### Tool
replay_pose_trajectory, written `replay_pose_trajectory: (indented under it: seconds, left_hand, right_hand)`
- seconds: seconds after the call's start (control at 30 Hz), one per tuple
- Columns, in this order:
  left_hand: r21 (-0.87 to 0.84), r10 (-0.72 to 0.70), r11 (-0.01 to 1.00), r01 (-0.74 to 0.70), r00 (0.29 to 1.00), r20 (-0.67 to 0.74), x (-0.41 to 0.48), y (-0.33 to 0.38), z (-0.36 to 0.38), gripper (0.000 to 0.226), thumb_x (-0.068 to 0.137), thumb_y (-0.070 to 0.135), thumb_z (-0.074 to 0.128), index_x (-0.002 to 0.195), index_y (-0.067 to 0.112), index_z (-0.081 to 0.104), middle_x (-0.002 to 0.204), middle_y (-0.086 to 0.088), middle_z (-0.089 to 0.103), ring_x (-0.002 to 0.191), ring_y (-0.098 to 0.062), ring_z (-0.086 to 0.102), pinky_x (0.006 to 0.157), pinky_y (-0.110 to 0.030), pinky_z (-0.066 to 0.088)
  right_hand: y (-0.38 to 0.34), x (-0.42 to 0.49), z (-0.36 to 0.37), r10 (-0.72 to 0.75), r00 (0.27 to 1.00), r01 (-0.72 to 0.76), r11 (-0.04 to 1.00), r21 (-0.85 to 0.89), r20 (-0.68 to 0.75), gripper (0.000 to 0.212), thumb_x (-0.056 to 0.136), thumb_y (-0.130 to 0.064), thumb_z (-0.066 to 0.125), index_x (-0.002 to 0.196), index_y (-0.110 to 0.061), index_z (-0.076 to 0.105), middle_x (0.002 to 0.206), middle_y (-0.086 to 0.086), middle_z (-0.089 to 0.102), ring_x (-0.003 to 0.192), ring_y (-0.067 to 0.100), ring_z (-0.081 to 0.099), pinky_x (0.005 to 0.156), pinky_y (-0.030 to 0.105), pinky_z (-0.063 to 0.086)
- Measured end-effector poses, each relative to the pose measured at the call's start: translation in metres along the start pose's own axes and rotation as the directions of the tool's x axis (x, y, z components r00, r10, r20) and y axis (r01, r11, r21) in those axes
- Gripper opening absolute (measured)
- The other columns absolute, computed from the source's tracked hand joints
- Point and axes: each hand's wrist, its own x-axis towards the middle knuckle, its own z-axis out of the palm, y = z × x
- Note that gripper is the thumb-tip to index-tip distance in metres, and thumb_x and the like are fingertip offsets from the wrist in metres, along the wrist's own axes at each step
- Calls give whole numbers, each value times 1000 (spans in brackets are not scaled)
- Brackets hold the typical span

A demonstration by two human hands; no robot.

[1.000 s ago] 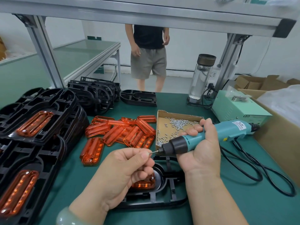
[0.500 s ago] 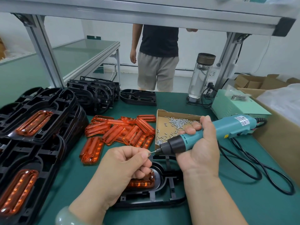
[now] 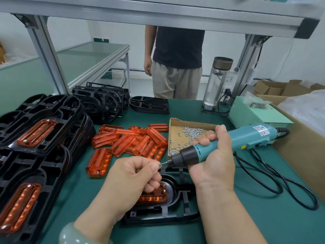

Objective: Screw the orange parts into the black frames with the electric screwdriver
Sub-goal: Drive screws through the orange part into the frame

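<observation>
A black frame [image 3: 177, 211] lies on the green mat in front of me with an orange part [image 3: 154, 195] seated in it, one screw showing at the part's right end. My right hand [image 3: 213, 161] grips the teal electric screwdriver [image 3: 233, 140], held level above the frame with its bit pointing left. My left hand [image 3: 133, 175] pinches a small screw [image 3: 160, 164] at the tip of the bit. A loose pile of orange parts [image 3: 133, 140] lies behind my left hand. A cardboard tray [image 3: 174, 123] holds several small screws.
Stacks of black frames with orange parts fitted [image 3: 37, 136] fill the left side. More bare frames [image 3: 102, 101] stand at the back. A glass bottle [image 3: 218, 81], a green power box [image 3: 253, 113], the screwdriver's cable [image 3: 274, 180] and cardboard boxes [image 3: 302, 138] are on the right. A person [image 3: 175, 62] stands beyond the bench.
The screwdriver and both hands have stayed nearly in place, the screw still at the bit. The person behind the bench has stepped closer and to the right.
</observation>
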Motion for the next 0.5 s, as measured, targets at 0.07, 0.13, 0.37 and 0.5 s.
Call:
replay_pose_trajectory:
  seconds: [0.07,0.13,0.37,0.5]
  left_hand:
    - [1,-2,1000,2,1000,-3,0,1,1,23,87,14,63,65,14,73,63,-8,69,53,-11,63,49,-17,48]
    - [11,4,1000,-4,1000,-4,1,1,1,24,87,15,62,65,15,72,63,-7,69,53,-11,62,49,-16,47]
    - [58,41,998,-40,999,-31,-1,1,2,23,87,14,61,66,11,70,61,-6,68,51,-9,61,48,-16,47]
    - [89,63,994,-58,997,-44,-1,2,3,25,87,14,61,64,13,69,59,-4,68,49,-7,60,48,-15,47]
  right_hand:
    - [0,0,0,-2,1000,2,1000,0,-2,19,93,-22,61,81,-22,47,60,-9,47,45,5,45,50,18,44]
    - [1,-1,0,-5,1000,5,1000,1,-1,18,93,-22,62,82,-22,47,60,-9,47,46,5,45,50,18,44]
    - [0,-3,1,-15,1000,15,1000,3,-3,21,94,-22,61,79,-21,46,60,-9,46,45,5,45,51,17,45]
    - [0,-3,1,-14,1000,14,1000,8,-12,22,94,-22,61,77,-21,46,59,-10,46,45,5,45,51,17,45]
